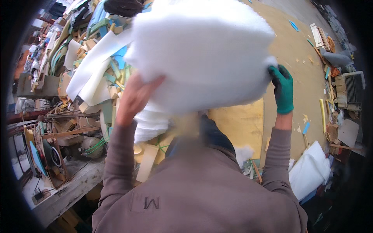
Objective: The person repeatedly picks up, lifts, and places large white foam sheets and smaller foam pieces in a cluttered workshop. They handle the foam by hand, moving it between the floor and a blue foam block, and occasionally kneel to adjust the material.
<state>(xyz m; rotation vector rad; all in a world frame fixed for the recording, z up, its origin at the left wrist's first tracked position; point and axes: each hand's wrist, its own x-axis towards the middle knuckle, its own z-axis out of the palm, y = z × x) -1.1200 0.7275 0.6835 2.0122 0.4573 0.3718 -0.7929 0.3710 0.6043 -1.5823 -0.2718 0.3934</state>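
Observation:
A thick, fluffy white sheet of batting [206,58] is held up in front of me with both hands. My bare left hand [136,93] grips its lower left corner, the thumb lying over the near face. At the right edge my right hand [281,83], in a green glove with dark fingertips, pinches the batting. The fingers behind the sheet are hidden on both sides. Below its left part, a stack of white layered sheets [149,122] shows beside my left forearm.
Foam offcuts in white, green, blue and tan [112,73] heap up at the left. Nearer stands a cluttered workbench [70,174]. A yellowish board [244,128] lies below the batting. To the right are a folded white sheet [311,169], a grey grilled unit [349,89] and scattered scraps.

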